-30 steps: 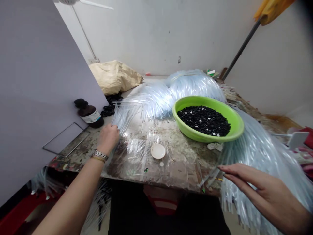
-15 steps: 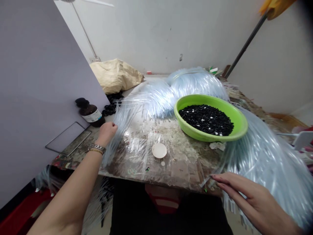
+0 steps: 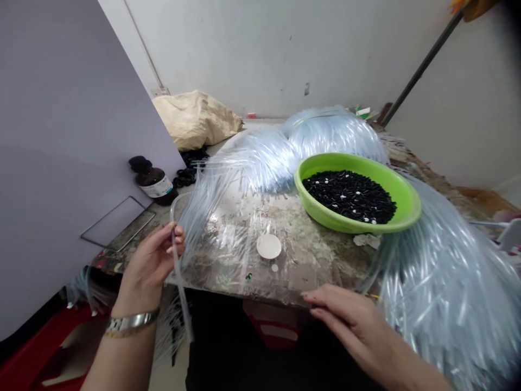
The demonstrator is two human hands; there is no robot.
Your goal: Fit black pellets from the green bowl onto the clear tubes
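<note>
My left hand [image 3: 157, 255] is closed on a clear plastic tube [image 3: 179, 271]. The tube curves over at its top and hangs down past the table's front edge. Beside that hand lies a loose bundle of clear tubes [image 3: 214, 190]. At the front edge of the table is my right hand [image 3: 345, 320], its fingers stretched forward and the thumb slightly apart, with nothing visible between the tips. Between the hands and farther back sits a small white dish [image 3: 268, 246]. A green basin [image 3: 407, 214] of small black pieces [image 3: 350, 196] stands beyond my right hand.
A big pile of clear tubes [image 3: 451, 288] spills over the table's right side. More tubes [image 3: 337, 130] lie at the back. On the left are a brown bottle [image 3: 157, 184], a metal wire frame [image 3: 118, 225] and a cream cloth sack [image 3: 199, 119].
My left hand has drawn a tube from the left bundle toward me. My right hand has moved left along the table edge, and the tube in its fingers is gone.
</note>
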